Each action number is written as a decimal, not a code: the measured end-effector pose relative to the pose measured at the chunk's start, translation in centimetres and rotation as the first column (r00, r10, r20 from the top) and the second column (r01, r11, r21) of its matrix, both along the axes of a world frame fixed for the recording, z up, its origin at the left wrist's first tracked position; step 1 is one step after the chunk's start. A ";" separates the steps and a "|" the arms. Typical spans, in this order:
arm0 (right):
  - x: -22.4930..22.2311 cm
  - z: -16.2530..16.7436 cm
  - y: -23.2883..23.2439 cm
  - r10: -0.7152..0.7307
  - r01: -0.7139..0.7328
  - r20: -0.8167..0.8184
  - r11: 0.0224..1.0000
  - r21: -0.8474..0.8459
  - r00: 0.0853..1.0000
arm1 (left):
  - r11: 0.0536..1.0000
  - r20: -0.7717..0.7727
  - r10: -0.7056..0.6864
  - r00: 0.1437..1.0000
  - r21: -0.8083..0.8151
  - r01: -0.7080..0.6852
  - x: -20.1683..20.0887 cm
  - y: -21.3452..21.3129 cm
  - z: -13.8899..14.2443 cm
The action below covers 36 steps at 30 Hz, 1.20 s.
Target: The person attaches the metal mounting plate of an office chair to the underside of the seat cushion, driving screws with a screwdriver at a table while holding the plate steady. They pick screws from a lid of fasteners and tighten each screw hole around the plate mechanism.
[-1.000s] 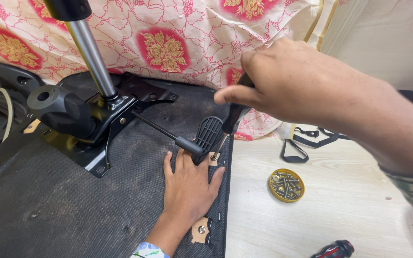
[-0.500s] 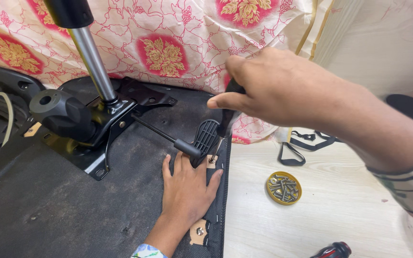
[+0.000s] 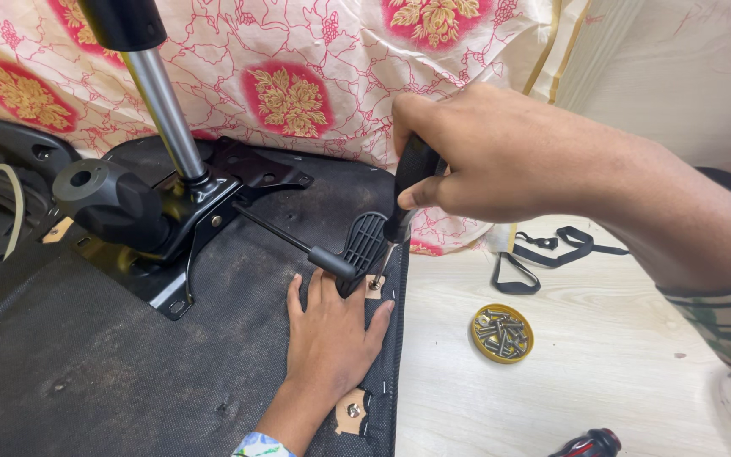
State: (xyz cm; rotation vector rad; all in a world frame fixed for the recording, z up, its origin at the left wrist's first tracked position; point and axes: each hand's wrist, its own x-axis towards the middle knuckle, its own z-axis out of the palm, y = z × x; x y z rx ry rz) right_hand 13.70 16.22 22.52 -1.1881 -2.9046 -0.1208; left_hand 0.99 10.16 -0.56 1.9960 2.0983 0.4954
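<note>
1. Gripping a screwdriver (image 3: 406,190): right hand (image 3: 501,156), fingers wrapped fully round the black handle, thumb pressed along its side; shaft upright, slightly tilted, tip set on a screw (image 3: 375,286) near the right edge of the chair seat underside (image 3: 86,381).
2. Lying flat, palm down: left hand (image 3: 332,338), fingers spread open and straight, holding nothing, pressing on the dark fabric just below the screw; fingertips touching or just beside the ribbed black lever paddle (image 3: 364,245).
3. Running from the paddle up and left: a thin black rod (image 3: 272,233) ending at the black metal seat mechanism (image 3: 188,228) fixed on the underside.
4. Rising from the mechanism: a silver gas-lift column (image 3: 167,110) with a black sleeve at the top.
5. Sitting left of the column: a round black knob (image 3: 103,199).
6. Hanging behind: a pink and white floral cloth (image 3: 298,68).
7. Resting on the pale wooden floor (image 3: 619,372), right of the seat: a shallow yellow dish of screws (image 3: 502,333), near it black straps (image 3: 543,254); at the lower edge, a red and black tool handle (image 3: 590,444), partly cut off.
</note>
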 end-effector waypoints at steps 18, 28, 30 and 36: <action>1.2 -0.5 0.9 0.017 -0.012 0.019 0.970 -0.241 1.000 | 0.999 -0.027 0.019 0.999 -0.033 -0.020 0.1 -0.1 0.5; -0.2 -0.8 -0.6 -0.181 0.171 0.113 0.981 0.097 0.977 | 0.997 -0.028 0.013 1.000 -0.074 -0.015 0.0 -0.1 0.6; 0.0 -1.0 0.3 -0.231 0.216 0.186 0.971 0.101 0.955 | 0.998 -0.021 0.012 1.000 -0.067 -0.013 0.1 -0.1 0.6; 0.9 -1.4 1.7 0.121 -0.120 -0.001 0.986 -0.112 0.993 | 0.998 -0.029 0.009 1.000 -0.062 -0.011 -0.1 -0.2 0.5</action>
